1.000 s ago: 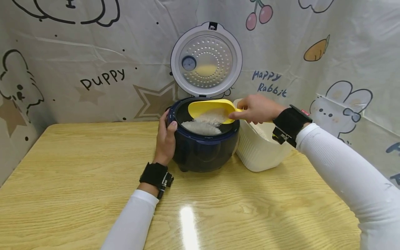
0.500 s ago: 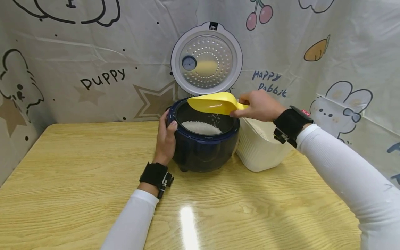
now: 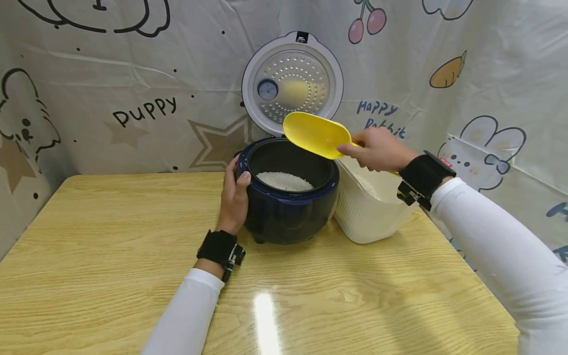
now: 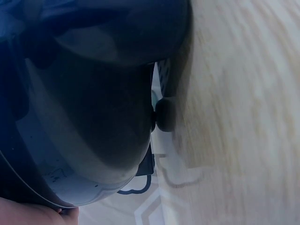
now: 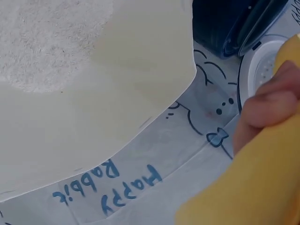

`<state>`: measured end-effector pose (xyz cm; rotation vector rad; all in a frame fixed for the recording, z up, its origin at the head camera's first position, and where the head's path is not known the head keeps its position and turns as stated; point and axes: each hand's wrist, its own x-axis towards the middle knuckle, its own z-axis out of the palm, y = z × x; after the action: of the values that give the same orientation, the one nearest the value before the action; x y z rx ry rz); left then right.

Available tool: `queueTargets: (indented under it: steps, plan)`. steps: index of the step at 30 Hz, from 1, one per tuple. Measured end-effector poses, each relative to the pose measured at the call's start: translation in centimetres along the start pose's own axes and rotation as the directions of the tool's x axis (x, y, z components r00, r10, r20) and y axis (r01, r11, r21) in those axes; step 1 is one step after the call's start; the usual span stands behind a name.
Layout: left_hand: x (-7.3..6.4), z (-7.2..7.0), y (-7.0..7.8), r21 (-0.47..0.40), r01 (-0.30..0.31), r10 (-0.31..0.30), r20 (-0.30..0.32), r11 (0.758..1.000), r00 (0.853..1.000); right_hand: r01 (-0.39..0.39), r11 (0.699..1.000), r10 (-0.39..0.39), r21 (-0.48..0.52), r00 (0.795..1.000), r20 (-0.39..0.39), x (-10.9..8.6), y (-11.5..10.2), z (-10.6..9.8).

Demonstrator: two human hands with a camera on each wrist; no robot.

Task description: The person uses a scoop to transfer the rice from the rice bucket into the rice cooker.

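A dark blue rice cooker [image 3: 288, 222] stands on the table with its round lid [image 3: 295, 64] raised. White rice [image 3: 285, 181] lies in its pot. My left hand [image 3: 233, 199] holds the cooker's left side, the thumb near the rim; in the left wrist view a bit of that hand [image 4: 37, 213] touches the glossy body. With my right hand [image 3: 377, 149] I grip the handle of a yellow scoop [image 3: 317, 134], tilted above the cooker's right rim. No rice shows on the scoop's visible side. The right wrist view has the fingers [image 5: 269, 108] curled round the yellow handle.
A cream ribbed bin [image 3: 370, 219] stands right beside the cooker, under my right hand; rice [image 5: 51, 42] lies inside it. A printed cloth [image 3: 146, 64] hangs close behind both. The wooden table [image 3: 133, 256] stretches to the left and front.
The scoop has tipped over, its rice falling into the pot, then risen and moved right towards the bin. My left hand stays on the cooker.
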<state>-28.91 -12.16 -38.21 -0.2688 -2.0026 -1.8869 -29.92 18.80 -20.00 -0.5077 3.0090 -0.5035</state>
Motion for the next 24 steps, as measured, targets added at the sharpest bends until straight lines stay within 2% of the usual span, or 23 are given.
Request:
queueTargets:
  steps: [12, 18, 24]
  plan:
    - [0.0, -0.1, -0.3, -0.016, -0.008, 0.008, 0.010, 1.000, 1.000, -0.114, 0.993, 0.114, 0.022, 0.993, 0.022, -1.0, 3.6, -1.4]
    - [0.0, -0.2, -0.3, -0.020, -0.010, 0.010, 0.009, 1.000, 1.000, -0.147, 0.989, 0.147, -0.029, 0.989, 0.024, -1.5, 5.8, -1.9]
    - [0.0, -0.2, -0.2, -0.027, -0.014, 0.015, 0.022, 1.000, 1.000, -0.230, 0.971, 0.232, -0.068, 0.972, 0.023, -2.2, 8.1, -2.4]
